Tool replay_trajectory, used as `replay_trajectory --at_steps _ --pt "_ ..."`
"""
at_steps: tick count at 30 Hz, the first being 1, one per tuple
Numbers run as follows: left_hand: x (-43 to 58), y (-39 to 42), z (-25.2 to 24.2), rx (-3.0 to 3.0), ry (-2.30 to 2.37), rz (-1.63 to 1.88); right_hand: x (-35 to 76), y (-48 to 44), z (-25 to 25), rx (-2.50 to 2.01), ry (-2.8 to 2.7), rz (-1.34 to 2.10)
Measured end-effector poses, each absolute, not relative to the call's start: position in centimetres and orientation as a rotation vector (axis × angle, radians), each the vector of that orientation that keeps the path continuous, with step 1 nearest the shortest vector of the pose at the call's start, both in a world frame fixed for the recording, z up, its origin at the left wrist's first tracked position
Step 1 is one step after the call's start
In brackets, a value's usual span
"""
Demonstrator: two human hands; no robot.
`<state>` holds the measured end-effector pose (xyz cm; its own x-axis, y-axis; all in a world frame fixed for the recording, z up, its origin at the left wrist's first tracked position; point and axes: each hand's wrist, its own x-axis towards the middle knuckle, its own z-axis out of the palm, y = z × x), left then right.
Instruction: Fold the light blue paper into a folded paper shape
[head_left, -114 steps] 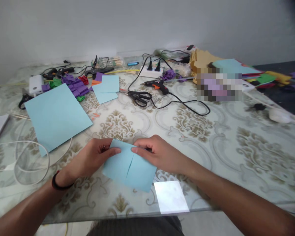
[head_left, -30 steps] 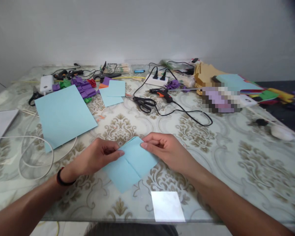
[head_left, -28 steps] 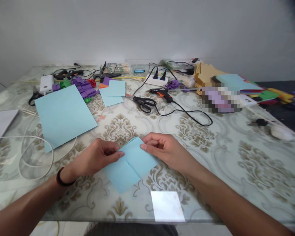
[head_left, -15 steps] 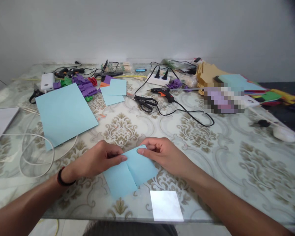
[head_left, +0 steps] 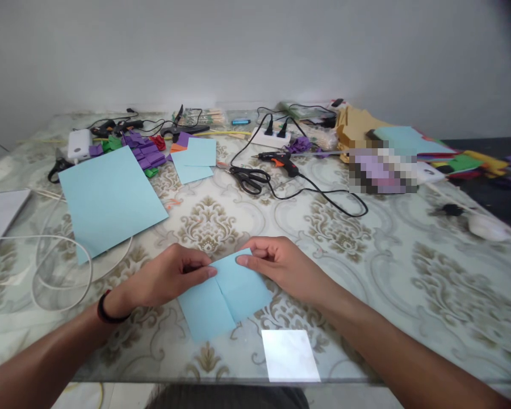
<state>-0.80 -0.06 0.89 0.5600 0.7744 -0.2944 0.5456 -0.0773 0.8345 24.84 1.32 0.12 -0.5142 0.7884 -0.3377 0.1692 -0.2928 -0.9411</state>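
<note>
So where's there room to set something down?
Widest bare patch: between the glue gun's cord and the right forearm. Smaller: between the middle scissors and the held paper. Crowded: the back edge, around the power strip, and the left, where the big blue sheet and white cable lie.

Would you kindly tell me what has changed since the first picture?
The small blue paper has turned counterclockwise; its middle line now slants down rightward, not leftward. The left hand and right hand still pinch it. The large blue sheet, central scissors and glue gun lie as before.
</note>
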Motion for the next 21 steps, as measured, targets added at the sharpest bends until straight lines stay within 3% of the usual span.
replay_trajectory --at_steps 21 --pt "-0.83 -0.16 1.16 1.754 1.092 0.286 24.86 1.18 0.01 -1.208 -1.520 1.849"
